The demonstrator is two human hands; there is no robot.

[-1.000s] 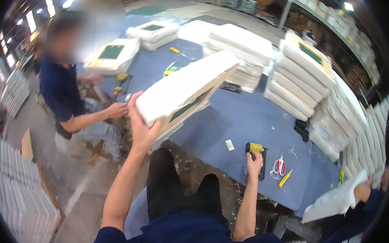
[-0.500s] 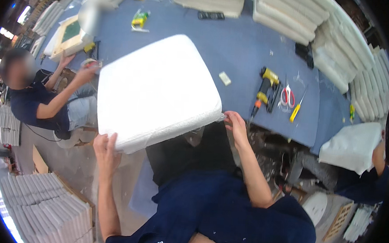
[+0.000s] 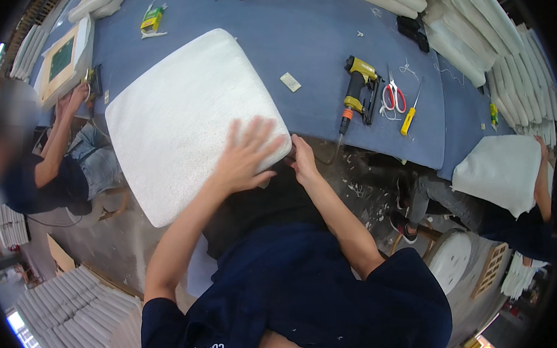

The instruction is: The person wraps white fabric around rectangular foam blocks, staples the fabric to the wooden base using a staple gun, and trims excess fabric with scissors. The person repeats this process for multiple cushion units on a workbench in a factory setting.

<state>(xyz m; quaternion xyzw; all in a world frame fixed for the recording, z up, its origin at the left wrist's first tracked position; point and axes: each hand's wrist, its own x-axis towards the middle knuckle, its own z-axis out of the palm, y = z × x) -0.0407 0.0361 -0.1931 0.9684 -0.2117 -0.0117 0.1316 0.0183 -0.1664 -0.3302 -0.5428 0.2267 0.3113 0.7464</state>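
A white padded seat cushion (image 3: 180, 117) with rounded corners rests partly on the blue-topped table and partly over its near edge, above my lap. My left hand (image 3: 249, 156) lies flat on its top near the right corner, fingers spread and slightly blurred. At that same corner my right hand (image 3: 303, 161) grips the cushion's edge, with the thumb outside and the other fingertips hidden at the rim. Right of the cushion, a yellow and black pneumatic staple gun (image 3: 360, 93) lies on the table, its orange hose fitting pointing toward me.
Red-handled scissors (image 3: 394, 98) and a yellow-handled screwdriver (image 3: 409, 118) lie beside the staple gun. A small pale block (image 3: 290, 81) is nearer the cushion. White padded pieces (image 3: 452, 38) are stacked at the far right. One person works at the left; another at the right holds a white cushion (image 3: 499, 168).
My left hand has gone from the cushion's near-left corner to its top by the right corner. The cushion has turned and shifted left. My right hand stays at the right corner.
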